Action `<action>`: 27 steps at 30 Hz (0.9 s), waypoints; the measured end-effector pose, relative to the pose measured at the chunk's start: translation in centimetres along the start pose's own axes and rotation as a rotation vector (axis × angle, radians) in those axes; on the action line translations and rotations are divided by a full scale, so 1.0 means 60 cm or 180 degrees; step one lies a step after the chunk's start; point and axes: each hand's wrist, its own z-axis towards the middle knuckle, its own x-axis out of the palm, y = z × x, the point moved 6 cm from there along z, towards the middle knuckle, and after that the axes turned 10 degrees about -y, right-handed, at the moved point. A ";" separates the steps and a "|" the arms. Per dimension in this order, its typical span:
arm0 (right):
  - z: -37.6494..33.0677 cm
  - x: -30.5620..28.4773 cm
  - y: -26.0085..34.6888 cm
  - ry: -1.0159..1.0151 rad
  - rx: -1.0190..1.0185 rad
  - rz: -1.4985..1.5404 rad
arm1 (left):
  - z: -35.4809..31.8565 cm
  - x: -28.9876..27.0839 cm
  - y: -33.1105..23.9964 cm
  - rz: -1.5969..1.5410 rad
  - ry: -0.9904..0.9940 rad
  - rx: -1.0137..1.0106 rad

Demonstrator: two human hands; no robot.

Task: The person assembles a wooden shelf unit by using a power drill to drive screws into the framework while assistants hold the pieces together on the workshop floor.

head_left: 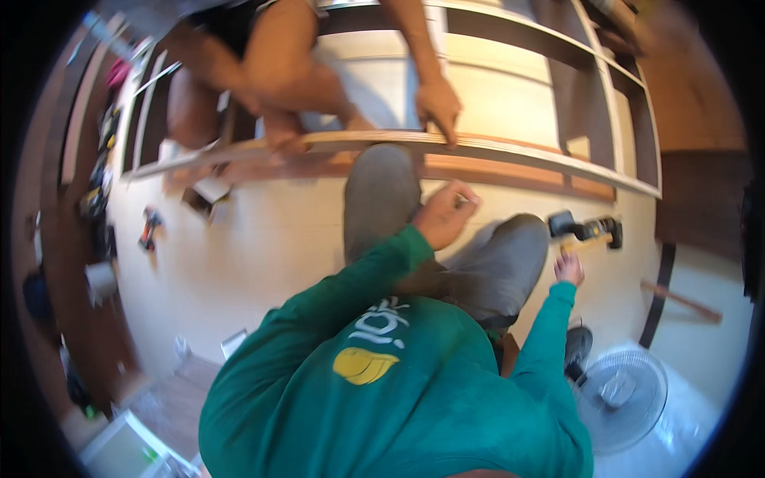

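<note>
My left hand [448, 217] is closed in a pinch above my knees, just short of the wooden frame's near board [510, 151]. Something small and pale seems to be between its fingertips, too blurred to name. My right hand [570, 268] is out to the right, its fingers closed at a tan, handle-like piece [575, 244] that I cannot make out. Right beside that hand is a black and yellow power tool [594, 229], smeared by motion. Across the frame, another person's hand [438, 103] presses on the board's edge, and their other hand [284, 137] is lower along it.
The large compartmented wooden frame [586, 167] spans the far side of the pale floor. An orange and black cordless drill [149, 229] and a small open box [209, 195] lie left. At the lower right are a round fan [623, 398] and a loose wooden strip [683, 301].
</note>
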 end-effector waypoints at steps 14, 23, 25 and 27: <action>0.094 0.051 -0.117 0.0057 0.0873 -0.0497 | -0.041 0.115 0.017 -0.1422 0.1354 -0.1935; 0.046 -0.016 0.004 -0.1053 0.0432 -0.0192 | 0.051 0.060 -0.030 -0.1674 0.0822 -0.1638; 0.042 -0.029 0.030 -0.1312 0.0198 -0.0187 | 0.061 0.054 -0.029 -0.1729 0.0728 -0.1575; 0.022 -0.014 0.083 -0.1369 -0.1001 -0.1036 | 0.061 0.048 -0.015 -0.1609 0.0522 -0.1493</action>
